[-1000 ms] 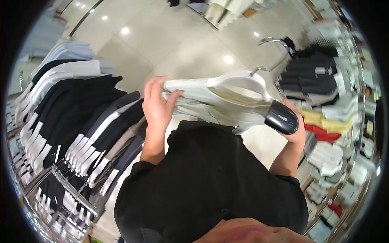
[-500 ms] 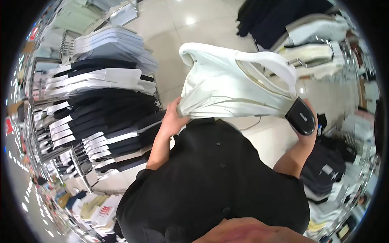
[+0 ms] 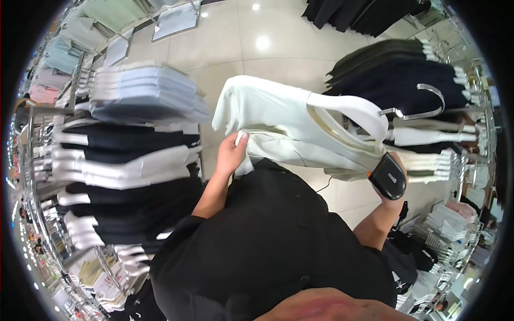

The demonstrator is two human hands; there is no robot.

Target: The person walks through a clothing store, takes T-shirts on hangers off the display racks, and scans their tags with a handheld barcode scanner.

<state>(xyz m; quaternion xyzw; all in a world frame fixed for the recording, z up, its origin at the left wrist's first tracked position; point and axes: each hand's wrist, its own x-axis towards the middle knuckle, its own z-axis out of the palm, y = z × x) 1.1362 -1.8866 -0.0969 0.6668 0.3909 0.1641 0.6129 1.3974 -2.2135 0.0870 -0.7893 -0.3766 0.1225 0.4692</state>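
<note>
A white shirt [image 3: 267,107] on a white hanger [image 3: 353,107] is held out sideways in front of me, its metal hook pointing right. My left hand [image 3: 231,153] pinches the fabric near the lower left of the shirt, thumb on top. In my right hand [image 3: 393,200] is a black handheld device [image 3: 389,177], rounded, with pale lettering and an orange spot at its edge. It sits close to the collar end of the shirt. The fingers behind the device are mostly hidden, so I cannot tell whether they also touch the shirt. A thin dark cord hangs below the garment.
On my left, a metal rack [image 3: 40,187] carries black and white garments, with light blue shirts [image 3: 150,91] behind them. Dark garments [image 3: 385,69] hang at the right, and pale ones [image 3: 428,163] closer in. Between the racks runs a tiled floor [image 3: 214,80].
The shirt and hanger have moved left and lower, and the hook now shows more fully. My left hand has bunched up a fold of fabric. My right hand with the device has shifted slightly left and down.
</note>
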